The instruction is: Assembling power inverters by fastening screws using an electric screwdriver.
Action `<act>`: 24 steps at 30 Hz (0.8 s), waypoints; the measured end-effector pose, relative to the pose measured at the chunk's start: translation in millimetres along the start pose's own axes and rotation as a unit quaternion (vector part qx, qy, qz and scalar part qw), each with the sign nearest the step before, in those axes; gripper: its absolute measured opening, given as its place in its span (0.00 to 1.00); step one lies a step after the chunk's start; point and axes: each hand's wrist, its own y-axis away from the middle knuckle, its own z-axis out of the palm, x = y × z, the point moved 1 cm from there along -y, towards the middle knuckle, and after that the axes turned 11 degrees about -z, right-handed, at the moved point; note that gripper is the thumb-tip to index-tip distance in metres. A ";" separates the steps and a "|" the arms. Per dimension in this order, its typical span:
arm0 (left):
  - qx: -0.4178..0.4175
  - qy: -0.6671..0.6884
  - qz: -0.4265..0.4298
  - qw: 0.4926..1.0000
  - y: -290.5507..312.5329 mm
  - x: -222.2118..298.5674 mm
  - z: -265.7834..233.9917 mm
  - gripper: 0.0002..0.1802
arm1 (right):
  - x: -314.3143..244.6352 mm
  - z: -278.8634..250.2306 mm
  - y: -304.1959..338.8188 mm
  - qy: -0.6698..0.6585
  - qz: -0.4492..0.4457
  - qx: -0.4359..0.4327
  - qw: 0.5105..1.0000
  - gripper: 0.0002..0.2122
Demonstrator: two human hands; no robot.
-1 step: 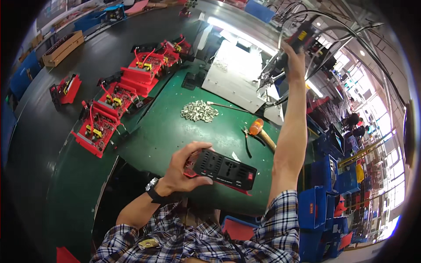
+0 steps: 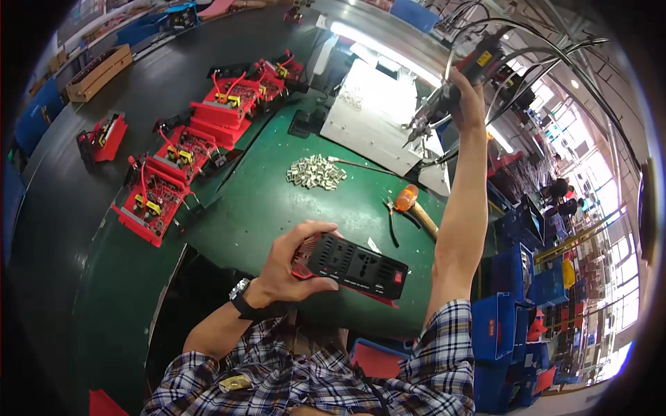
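My left hand (image 2: 288, 263) is closed around one end of a power inverter (image 2: 359, 267), a red case with a black end plate carrying sockets and a red switch. The inverter is held tilted above the near edge of the green worktop (image 2: 270, 215). Stretched out to the far right, my right hand (image 2: 469, 104) grips a dark power screwdriver (image 2: 479, 61) with a yellow label, hung among cables. Its tip is hard to make out against metal fittings. Below that arm lie an orange-headed mallet (image 2: 407, 197) and pliers (image 2: 392, 218).
Several opened red cases with circuit boards (image 2: 182, 156) line the worktop's left side and the dark belt (image 2: 62, 180). Small metal clips (image 2: 316, 172) lie heaped mid-table. A white lit box (image 2: 371, 114) stands at the back. Blue bins (image 2: 496, 326) are stacked at right.
My right hand and the power screwdriver have shifted very slightly to the right. My left hand still holds the inverter in nearly the same place.
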 end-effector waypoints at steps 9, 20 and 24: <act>-0.005 0.015 -0.030 0.999 -19.1 -5.5 -8.6 0.45 | -74.2 67.0 108.4 -0.203 -0.127 -0.050 0.970 0.29; 0.051 -0.021 -0.049 0.997 -26.4 -0.4 -2.8 0.39 | -169.6 39.3 152.0 -0.304 -0.159 -0.079 0.936 0.42; 0.066 -0.029 -0.042 0.997 -25.9 0.3 -3.3 0.38 | -175.1 46.1 151.9 -0.290 -0.154 -0.077 0.941 0.42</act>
